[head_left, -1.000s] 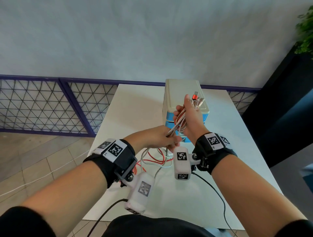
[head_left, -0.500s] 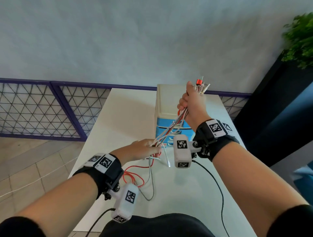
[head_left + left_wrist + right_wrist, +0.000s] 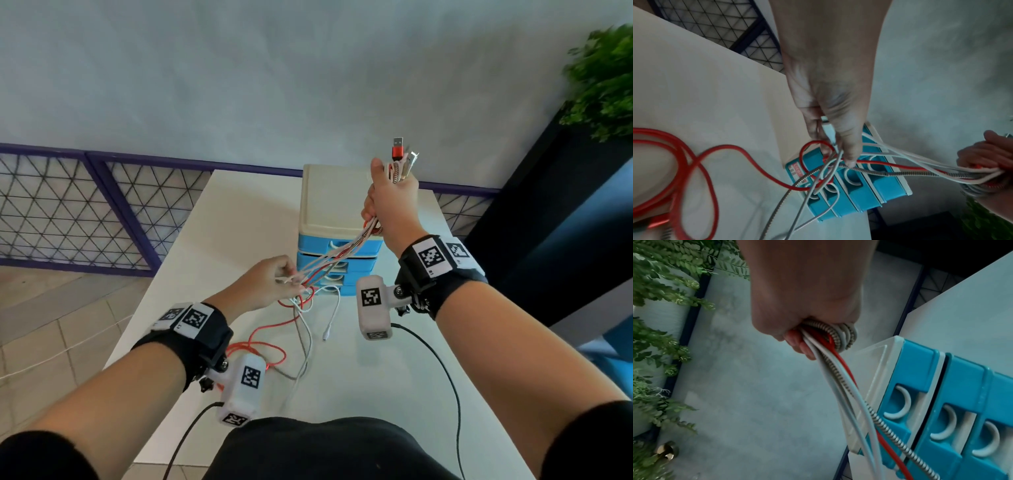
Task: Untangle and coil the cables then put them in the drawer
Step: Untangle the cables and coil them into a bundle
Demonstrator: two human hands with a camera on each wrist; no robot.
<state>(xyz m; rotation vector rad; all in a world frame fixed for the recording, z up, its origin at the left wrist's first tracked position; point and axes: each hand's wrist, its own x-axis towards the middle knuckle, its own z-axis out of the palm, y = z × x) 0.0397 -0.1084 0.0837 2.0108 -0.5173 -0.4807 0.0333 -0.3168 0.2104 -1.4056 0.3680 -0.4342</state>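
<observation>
The right hand [image 3: 390,202] is raised above the drawer unit [image 3: 337,233], fist closed around the bundled cables [image 3: 346,255]. The strands are pinched lower down by the left hand [image 3: 263,287]; loose loops are spread on the bench [image 3: 219,240].

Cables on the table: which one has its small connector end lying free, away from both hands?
The white cable: its small plug lies loose on the table before the drawer unit. The red cable ends in loops by the left wrist.
</observation>
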